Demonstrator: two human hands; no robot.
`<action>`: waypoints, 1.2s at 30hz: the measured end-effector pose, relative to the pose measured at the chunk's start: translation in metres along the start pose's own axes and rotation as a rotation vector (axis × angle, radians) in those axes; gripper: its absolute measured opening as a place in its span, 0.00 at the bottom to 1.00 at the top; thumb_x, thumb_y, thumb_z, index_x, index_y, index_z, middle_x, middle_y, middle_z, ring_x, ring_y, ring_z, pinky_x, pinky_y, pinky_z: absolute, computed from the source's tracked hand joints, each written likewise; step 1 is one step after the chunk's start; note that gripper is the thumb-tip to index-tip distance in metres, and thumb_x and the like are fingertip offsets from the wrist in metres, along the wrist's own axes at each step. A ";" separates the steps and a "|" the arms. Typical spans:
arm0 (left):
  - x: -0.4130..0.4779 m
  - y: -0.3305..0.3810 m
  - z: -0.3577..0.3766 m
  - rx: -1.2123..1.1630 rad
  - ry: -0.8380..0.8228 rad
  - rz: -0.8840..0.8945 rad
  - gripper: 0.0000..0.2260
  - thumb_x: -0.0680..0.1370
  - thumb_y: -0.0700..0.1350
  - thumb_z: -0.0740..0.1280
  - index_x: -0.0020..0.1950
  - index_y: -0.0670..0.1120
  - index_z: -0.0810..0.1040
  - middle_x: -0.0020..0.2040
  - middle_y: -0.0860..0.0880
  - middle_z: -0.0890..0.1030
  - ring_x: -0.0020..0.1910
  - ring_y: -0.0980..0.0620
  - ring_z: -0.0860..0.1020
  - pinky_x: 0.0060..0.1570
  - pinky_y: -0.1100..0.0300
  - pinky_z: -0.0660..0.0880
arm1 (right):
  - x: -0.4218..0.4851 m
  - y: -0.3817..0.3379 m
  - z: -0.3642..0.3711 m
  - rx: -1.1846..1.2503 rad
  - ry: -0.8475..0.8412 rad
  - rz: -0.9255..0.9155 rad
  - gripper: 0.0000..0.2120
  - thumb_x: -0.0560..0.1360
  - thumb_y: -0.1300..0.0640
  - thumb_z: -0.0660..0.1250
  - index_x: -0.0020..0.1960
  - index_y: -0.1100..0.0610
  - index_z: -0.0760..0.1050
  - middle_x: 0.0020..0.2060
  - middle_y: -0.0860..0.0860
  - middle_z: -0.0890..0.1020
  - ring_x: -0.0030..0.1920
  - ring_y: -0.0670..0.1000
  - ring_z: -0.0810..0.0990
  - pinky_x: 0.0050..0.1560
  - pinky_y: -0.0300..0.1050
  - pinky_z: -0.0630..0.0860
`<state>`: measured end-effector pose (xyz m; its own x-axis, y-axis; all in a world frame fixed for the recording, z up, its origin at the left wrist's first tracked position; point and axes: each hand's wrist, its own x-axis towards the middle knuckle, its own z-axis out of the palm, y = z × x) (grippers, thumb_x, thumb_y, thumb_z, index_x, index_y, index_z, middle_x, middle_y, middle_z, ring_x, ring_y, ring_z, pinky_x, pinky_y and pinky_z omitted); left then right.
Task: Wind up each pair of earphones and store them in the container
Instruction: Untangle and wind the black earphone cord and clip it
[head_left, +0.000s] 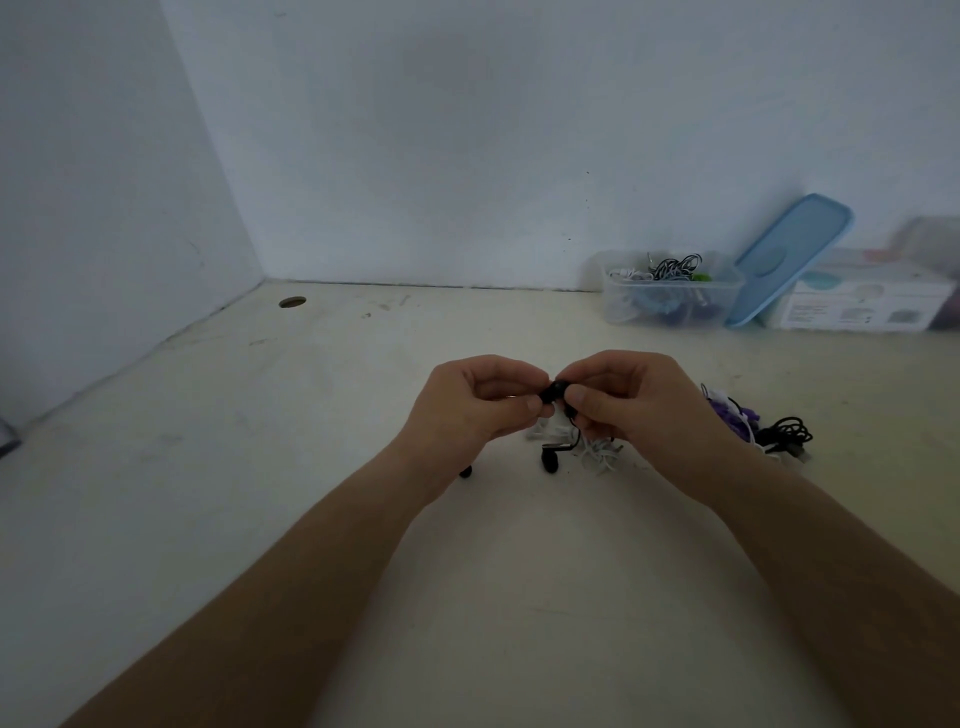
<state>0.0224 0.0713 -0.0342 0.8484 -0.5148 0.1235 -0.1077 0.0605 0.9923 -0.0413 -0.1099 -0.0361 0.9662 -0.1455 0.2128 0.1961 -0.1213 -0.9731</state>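
Both hands pinched a small black earphone bundle (554, 391) between them above the table (322, 467), the left hand (475, 402) and right hand (631, 402) each closed on it with fingertips. Black earbuds (549, 460) dangled below. Loose tangled earphones (753, 423) lay just right. Far right, the clear container (670, 291) stood open against the wall, blue lid (789, 257) leaning; the box (862, 306) print was unreadable. Table left lay open.

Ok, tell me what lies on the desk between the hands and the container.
Nothing: in the head view, the desk is bare between the hands and the container.
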 end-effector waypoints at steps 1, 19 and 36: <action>0.000 0.000 0.000 0.005 0.001 0.001 0.09 0.74 0.29 0.70 0.50 0.40 0.83 0.46 0.41 0.86 0.46 0.46 0.86 0.53 0.55 0.81 | 0.000 0.000 0.000 -0.006 -0.005 0.004 0.07 0.76 0.70 0.69 0.49 0.61 0.82 0.37 0.61 0.84 0.32 0.49 0.80 0.35 0.39 0.78; 0.000 0.001 0.004 0.005 0.021 0.052 0.07 0.76 0.31 0.69 0.49 0.41 0.82 0.44 0.42 0.86 0.45 0.46 0.86 0.46 0.60 0.81 | 0.001 -0.001 -0.002 0.022 -0.030 0.026 0.08 0.77 0.67 0.68 0.47 0.56 0.83 0.37 0.57 0.85 0.32 0.51 0.78 0.34 0.43 0.79; 0.002 0.000 0.006 -0.060 -0.017 0.063 0.08 0.76 0.31 0.68 0.50 0.41 0.83 0.41 0.41 0.86 0.42 0.48 0.85 0.45 0.62 0.80 | 0.003 0.002 -0.005 0.065 -0.041 -0.014 0.08 0.76 0.68 0.68 0.47 0.58 0.83 0.34 0.57 0.82 0.29 0.50 0.76 0.35 0.45 0.79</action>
<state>0.0207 0.0655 -0.0337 0.8319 -0.5227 0.1862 -0.1292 0.1438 0.9811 -0.0390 -0.1150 -0.0366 0.9689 -0.1040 0.2244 0.2193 -0.0586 -0.9739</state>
